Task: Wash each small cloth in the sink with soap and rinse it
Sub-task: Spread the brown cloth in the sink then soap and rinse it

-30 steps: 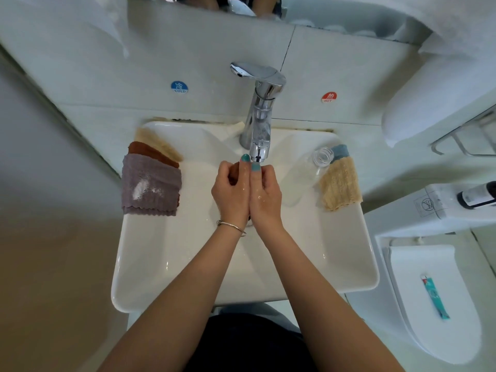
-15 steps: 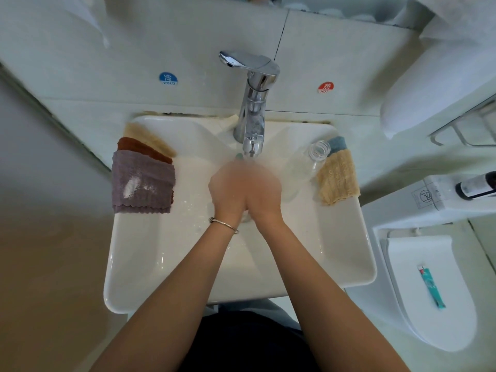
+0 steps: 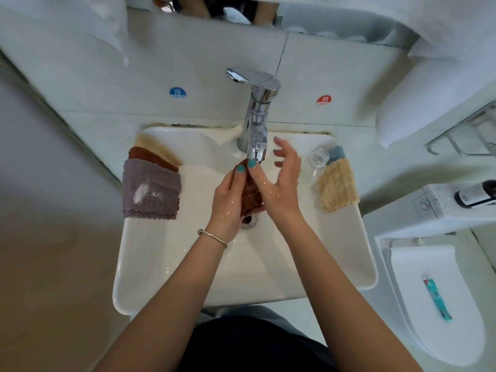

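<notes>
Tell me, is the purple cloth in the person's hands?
No, the purple cloth hangs over the sink rim; the hands hold a brown cloth.

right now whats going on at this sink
A person is washing a brown cloth under the tap, over the drain of the sink. The left hand holds the cloth while the right hand presses on it, fingers spread. More cloths wait on the left rim and right rim.
</notes>
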A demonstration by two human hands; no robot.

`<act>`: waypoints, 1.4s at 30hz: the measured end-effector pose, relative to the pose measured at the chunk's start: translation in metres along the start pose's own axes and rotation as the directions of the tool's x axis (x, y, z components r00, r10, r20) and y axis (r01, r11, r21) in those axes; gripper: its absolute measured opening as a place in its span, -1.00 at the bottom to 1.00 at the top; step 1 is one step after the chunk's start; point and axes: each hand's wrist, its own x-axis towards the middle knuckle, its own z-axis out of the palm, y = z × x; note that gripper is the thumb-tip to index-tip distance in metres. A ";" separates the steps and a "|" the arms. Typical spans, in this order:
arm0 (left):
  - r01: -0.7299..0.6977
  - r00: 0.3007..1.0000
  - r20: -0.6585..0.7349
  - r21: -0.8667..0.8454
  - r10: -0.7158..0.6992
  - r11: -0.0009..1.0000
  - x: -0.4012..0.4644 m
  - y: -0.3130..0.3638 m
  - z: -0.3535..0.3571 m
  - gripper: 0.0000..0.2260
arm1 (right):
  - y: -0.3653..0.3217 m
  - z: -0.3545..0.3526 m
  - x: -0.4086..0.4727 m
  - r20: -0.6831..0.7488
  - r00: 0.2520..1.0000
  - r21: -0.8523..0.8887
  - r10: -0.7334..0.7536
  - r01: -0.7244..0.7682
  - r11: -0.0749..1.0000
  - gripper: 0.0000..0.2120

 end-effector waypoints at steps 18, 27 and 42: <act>0.027 0.975 -0.215 -0.120 -0.052 0.992 -0.008 0.076 0.000 -0.70 | -0.059 -0.004 0.012 0.133 0.967 -0.299 -0.217 0.248 0.922 -0.61; -0.151 0.971 -0.098 0.452 0.217 0.879 -0.018 0.131 -0.003 -0.61 | -0.091 0.015 0.014 0.260 0.965 -0.020 0.023 -0.019 1.000 -0.48; -0.354 0.917 -0.140 0.147 0.374 0.923 -0.027 0.142 0.022 -0.84 | -0.116 0.055 0.036 0.352 0.924 0.366 0.148 -0.282 0.887 -0.38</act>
